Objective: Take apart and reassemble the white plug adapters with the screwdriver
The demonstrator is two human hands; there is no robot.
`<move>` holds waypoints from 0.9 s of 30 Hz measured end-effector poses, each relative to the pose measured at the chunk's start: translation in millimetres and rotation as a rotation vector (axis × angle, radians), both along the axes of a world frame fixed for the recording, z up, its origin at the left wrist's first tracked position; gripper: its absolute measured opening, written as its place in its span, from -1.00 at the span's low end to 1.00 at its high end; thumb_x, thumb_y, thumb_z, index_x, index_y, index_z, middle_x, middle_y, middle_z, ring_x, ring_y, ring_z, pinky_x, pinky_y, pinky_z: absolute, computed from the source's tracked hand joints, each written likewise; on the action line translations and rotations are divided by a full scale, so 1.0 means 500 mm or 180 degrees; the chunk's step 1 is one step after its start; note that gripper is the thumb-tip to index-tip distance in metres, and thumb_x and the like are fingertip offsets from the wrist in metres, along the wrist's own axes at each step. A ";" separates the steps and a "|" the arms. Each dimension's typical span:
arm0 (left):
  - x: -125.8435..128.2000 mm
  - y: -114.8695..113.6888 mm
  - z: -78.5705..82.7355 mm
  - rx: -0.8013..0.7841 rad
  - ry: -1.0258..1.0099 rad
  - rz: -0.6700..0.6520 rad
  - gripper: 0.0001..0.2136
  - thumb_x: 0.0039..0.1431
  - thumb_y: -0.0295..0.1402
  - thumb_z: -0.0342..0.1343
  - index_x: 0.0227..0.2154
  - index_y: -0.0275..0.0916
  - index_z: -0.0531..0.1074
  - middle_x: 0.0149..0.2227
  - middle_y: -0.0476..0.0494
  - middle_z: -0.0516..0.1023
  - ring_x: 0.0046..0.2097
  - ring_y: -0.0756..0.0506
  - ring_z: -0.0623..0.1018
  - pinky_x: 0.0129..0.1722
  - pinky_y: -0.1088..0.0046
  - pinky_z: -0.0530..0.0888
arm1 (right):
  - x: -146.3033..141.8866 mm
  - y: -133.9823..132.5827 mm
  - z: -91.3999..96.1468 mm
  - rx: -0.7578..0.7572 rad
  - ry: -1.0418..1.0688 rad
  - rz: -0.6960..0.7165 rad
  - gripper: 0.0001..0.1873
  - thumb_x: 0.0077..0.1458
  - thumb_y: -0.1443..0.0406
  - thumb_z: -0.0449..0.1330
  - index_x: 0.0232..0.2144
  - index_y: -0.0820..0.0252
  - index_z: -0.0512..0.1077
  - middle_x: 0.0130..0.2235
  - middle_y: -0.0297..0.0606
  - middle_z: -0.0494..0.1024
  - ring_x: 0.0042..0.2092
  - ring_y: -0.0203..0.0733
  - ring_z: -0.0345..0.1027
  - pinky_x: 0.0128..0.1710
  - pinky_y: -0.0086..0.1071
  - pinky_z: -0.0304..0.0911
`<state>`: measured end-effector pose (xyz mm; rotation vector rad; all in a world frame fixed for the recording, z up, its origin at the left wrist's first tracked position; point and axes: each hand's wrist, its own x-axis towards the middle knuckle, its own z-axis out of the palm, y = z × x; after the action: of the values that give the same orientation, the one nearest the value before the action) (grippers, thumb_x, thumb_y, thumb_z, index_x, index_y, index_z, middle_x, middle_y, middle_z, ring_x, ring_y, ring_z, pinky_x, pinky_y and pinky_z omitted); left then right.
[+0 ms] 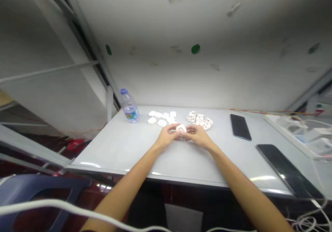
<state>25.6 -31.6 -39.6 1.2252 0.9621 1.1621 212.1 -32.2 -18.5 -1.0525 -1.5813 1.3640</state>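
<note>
Between my two hands, just above the middle of the grey tabletop, is a small white plastic case (181,128) with rounded corners. The fingers and thumb of my left hand (169,135) grip its left side. My right hand (196,135) holds it from the right, thumb close to the other thumb. Behind my left hand lie several flat white rounded covers (162,123). Past my right hand sits a small heap of white plastic shells (199,119) with dark or coppery spots inside. My fingers hide part of the held piece.
A water bottle (130,107) with a blue cap stands at the table's back left. Two dark phones, a small one (240,127) and a larger one (287,169), lie to the right. Beyond them is a white tray (287,135). A white cable (77,209) crosses the foreground.
</note>
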 end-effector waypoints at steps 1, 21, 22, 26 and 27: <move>-0.001 0.000 0.000 0.0095 0.0039 -0.0056 -0.58 -0.06 -0.27 0.36 -0.10 -0.29 0.52 -0.16 -0.20 0.58 -0.27 -0.07 0.58 -0.28 0.39 0.54 | 0.000 0.000 0.000 0.0120 -0.0073 -0.0019 -0.59 -0.09 0.05 0.38 -0.28 0.22 0.53 -0.34 -0.18 0.63 -0.30 -0.11 0.53 -0.31 -0.29 0.43; -0.134 -0.057 0.010 0.1806 0.2688 0.0566 -0.90 0.17 -0.47 0.03 -0.30 -0.21 0.43 -0.11 -0.18 0.51 0.00 -0.13 0.49 0.09 0.26 0.40 | 0.084 0.047 -0.001 0.1382 -0.1975 -0.1756 -0.71 0.08 0.16 0.16 -0.31 0.24 0.56 -0.35 -0.16 0.62 -0.36 -0.13 0.45 -0.23 -0.26 0.31; -0.138 -0.056 0.008 0.1826 0.2802 0.0635 -0.88 0.15 -0.51 0.01 -0.34 -0.21 0.42 -0.12 -0.18 0.51 0.00 -0.13 0.48 0.09 0.26 0.40 | 0.083 0.048 -0.005 0.1340 -0.2105 -0.1748 -0.69 0.09 0.14 0.16 -0.30 0.24 0.57 -0.36 -0.15 0.62 -0.35 -0.11 0.46 -0.22 -0.27 0.30; -0.115 -0.054 0.012 0.1995 0.3329 0.1087 -0.83 0.09 -0.55 0.01 -0.29 -0.22 0.43 -0.08 -0.21 0.50 0.05 -0.19 0.43 0.12 0.18 0.36 | 0.066 0.044 -0.011 0.1039 -0.2284 -0.1716 -0.65 0.08 0.08 0.20 -0.28 0.24 0.58 -0.37 -0.13 0.63 -0.28 -0.06 0.50 -0.24 -0.30 0.30; -0.100 -0.051 0.016 0.2071 0.3469 0.1172 -0.81 0.10 -0.52 0.03 -0.23 -0.23 0.43 -0.04 -0.24 0.48 0.09 -0.22 0.41 0.14 0.14 0.34 | 0.061 0.043 -0.012 0.0950 -0.2262 -0.1714 -0.64 0.07 0.08 0.21 -0.27 0.24 0.58 -0.37 -0.13 0.64 -0.28 -0.06 0.51 -0.24 -0.30 0.30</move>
<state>-24.4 -57.3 -31.4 2.3974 1.7253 1.0905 242.7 -11.0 -24.2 -1.7185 -1.7186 0.3807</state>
